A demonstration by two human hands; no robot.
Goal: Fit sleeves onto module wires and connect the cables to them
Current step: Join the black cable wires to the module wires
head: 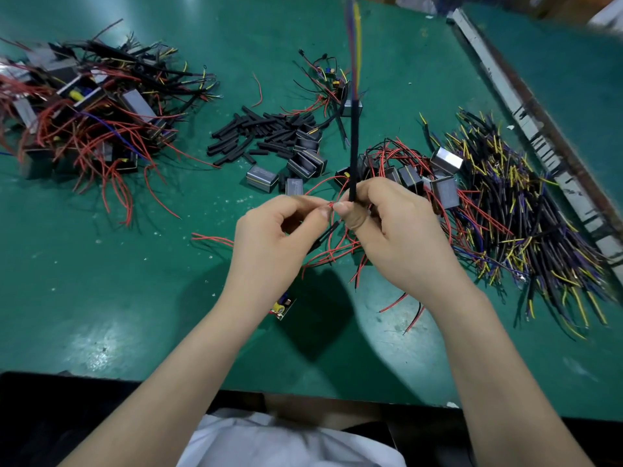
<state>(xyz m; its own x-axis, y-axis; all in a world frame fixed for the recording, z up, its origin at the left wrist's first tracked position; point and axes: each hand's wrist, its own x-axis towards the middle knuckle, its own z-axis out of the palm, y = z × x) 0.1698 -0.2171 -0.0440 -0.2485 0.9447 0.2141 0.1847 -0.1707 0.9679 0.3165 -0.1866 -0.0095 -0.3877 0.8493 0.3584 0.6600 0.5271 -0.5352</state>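
both forearms reach out over the green table (101,298). left hand (269,241) pinches the tip of a red wire (328,204) between thumb and forefinger. right hand (397,237) is curled round a black cable (353,156) that stands upright, its coloured cores blurred at the top. a small module (282,306) seems to hang under the left wrist. loose black sleeves (263,133) lie beyond the hands, a cable pile (526,210) at right.
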